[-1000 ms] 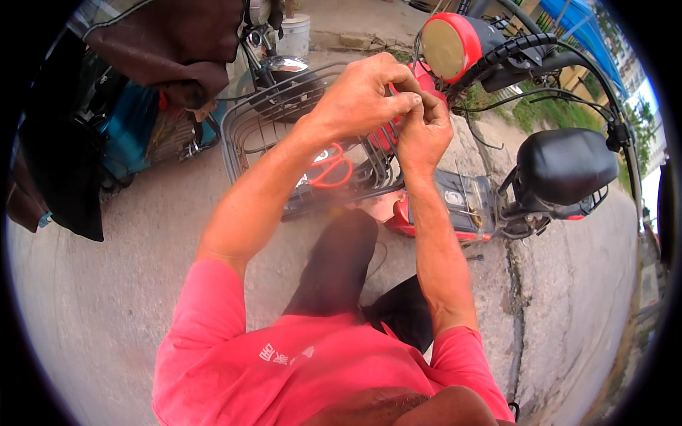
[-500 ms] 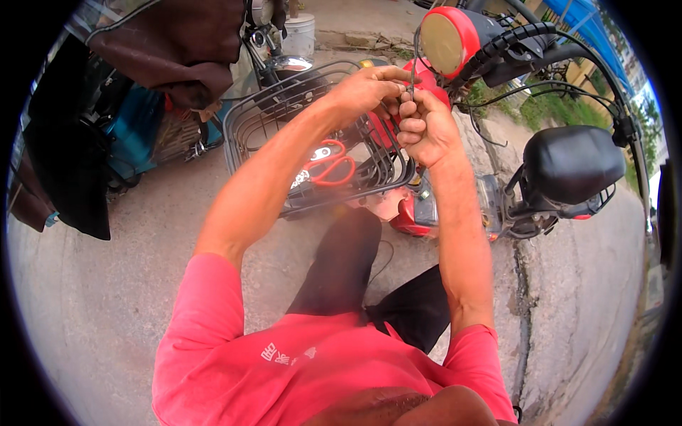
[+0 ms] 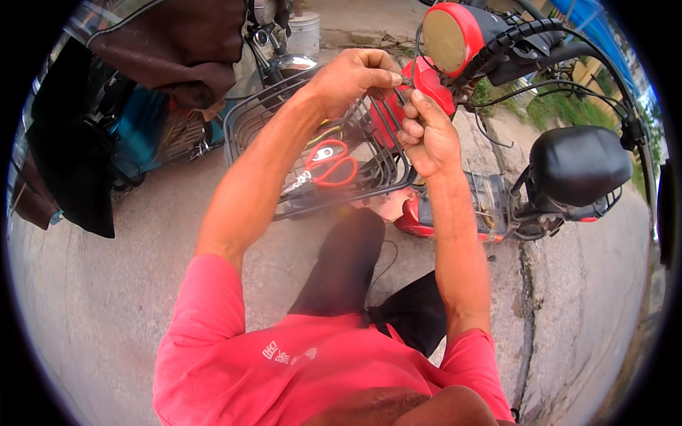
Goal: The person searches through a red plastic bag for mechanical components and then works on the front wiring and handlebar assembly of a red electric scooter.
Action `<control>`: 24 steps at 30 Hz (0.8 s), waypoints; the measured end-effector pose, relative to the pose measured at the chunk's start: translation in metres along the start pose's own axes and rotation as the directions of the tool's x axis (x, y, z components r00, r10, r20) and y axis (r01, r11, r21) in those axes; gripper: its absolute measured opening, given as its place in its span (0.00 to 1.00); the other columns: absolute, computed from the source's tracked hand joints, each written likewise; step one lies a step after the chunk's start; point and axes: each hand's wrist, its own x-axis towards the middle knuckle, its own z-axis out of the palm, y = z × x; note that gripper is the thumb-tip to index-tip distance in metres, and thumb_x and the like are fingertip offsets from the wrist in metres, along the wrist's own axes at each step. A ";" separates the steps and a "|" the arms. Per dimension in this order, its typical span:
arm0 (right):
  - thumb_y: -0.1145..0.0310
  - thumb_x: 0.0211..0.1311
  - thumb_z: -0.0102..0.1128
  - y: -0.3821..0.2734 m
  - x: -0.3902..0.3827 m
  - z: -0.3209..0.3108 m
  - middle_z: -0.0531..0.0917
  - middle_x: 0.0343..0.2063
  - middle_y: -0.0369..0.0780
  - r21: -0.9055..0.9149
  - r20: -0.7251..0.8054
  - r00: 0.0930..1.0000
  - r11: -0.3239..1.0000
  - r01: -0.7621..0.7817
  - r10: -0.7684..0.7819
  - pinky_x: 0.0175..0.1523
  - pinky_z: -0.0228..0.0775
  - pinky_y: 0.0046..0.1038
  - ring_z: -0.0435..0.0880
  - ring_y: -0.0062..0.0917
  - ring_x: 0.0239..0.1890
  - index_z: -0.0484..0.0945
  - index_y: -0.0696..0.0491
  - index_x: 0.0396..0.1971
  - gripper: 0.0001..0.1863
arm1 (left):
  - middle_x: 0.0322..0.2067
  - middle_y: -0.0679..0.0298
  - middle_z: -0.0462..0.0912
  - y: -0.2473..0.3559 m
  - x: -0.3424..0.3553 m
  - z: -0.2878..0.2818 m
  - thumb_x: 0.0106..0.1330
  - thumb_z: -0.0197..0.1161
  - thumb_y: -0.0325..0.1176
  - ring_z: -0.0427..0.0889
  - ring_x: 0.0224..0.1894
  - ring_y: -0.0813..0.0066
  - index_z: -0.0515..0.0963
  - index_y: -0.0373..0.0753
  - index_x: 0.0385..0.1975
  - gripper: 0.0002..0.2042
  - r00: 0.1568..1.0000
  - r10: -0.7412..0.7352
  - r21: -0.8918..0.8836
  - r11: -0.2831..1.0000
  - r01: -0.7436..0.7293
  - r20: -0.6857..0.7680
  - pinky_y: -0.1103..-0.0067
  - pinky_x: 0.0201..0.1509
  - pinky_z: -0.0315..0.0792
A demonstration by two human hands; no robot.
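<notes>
Both hands meet in front of the red scooter's round headlight [image 3: 444, 44], above a dark wire basket [image 3: 355, 195]. A thin dark cable [image 3: 416, 65] hangs beside the headlight and runs down to my fingers. My left hand [image 3: 355, 79] is closed, thumb and forefinger pinching the cable at its tip. Just to the right, my right hand [image 3: 429, 138] is closed on the same cable, thumb uppermost and the other fingers curled. The exact spot they grip is small and partly hidden. Red-handled scissors [image 3: 325, 154] lie in the basket below my left forearm.
The scooter's black seat [image 3: 575, 165] is at the right. To the left stands another vehicle with a brown cover [image 3: 170, 46] and teal body [image 3: 131, 128]. A white bucket [image 3: 304, 34] stands behind the basket. Handlebar cables [image 3: 561, 89] arch at the upper right.
My left hand has shifted slightly left and up, its fingers now bunched in a tighter pinch. My right hand has turned a little and stays by the cable. More of the scissors shows.
</notes>
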 end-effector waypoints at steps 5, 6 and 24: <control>0.68 0.65 0.63 0.005 0.001 0.001 0.77 0.25 0.31 -0.083 -0.023 0.991 0.988 0.128 -0.131 0.20 0.58 0.16 0.70 0.12 0.19 0.79 0.53 0.40 0.08 | 0.29 0.68 0.80 0.012 -0.008 0.005 0.60 0.66 0.32 0.76 0.32 0.80 0.81 0.37 0.34 0.07 0.998 0.058 -0.030 0.998 -0.059 -0.033 0.80 0.40 0.70; 0.68 0.64 0.64 0.006 0.000 0.002 0.78 0.26 0.32 -0.115 -0.037 0.986 0.981 0.159 -0.164 0.20 0.59 0.17 0.71 0.12 0.19 0.79 0.53 0.41 0.08 | 0.29 0.68 0.80 0.014 -0.009 0.007 0.60 0.66 0.32 0.76 0.32 0.80 0.81 0.37 0.33 0.07 0.997 0.064 -0.036 0.997 -0.065 -0.040 0.80 0.40 0.70; 0.68 0.63 0.61 0.011 0.007 0.017 0.86 0.31 0.40 -0.725 0.018 0.722 0.488 0.486 -0.692 0.40 0.75 0.28 0.83 0.25 0.33 0.82 0.59 0.38 0.10 | 0.38 0.58 0.80 0.024 -0.025 0.049 0.58 0.66 0.33 0.81 0.37 0.64 0.83 0.37 0.37 0.10 0.767 0.634 0.787 0.520 -0.332 -0.095 0.74 0.40 0.75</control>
